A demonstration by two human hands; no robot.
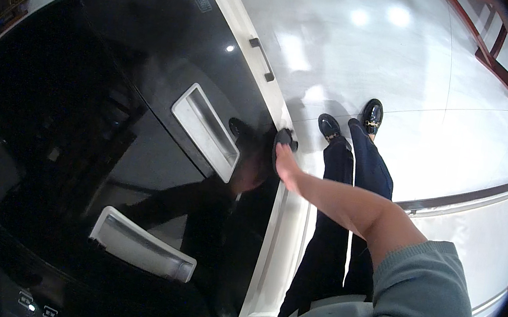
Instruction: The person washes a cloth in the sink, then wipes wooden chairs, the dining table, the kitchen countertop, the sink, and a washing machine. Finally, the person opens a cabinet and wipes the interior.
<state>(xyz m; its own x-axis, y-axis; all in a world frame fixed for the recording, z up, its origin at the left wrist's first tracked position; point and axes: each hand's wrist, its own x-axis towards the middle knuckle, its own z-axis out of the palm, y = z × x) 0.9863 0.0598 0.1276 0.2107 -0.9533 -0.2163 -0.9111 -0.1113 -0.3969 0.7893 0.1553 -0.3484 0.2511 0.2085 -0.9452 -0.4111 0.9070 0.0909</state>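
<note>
My right hand (pixel 288 169) reaches across my legs to the near edge of a built-in appliance with a glossy black front (pixel 147 163). A dark grey pad or cloth (pixel 284 138) is under its fingers, pressed against that edge; its exact kind is unclear. Two recessed silver handles, an upper one (pixel 207 133) and a lower one (pixel 144 245), are set in the black front, which mirrors my arm and a shoe. My left hand is out of view.
Cream cabinetry (pixel 247 25) with a black bar handle (pixel 262 59) frames the appliance. My black shoes (pixel 373 116) stand on the pale, shiny tiled floor (pixel 392 56). Reddish-brown wooden furniture (pixel 501 71) is at upper right. A white panel with a dark edge (pixel 466 193) lies to the right.
</note>
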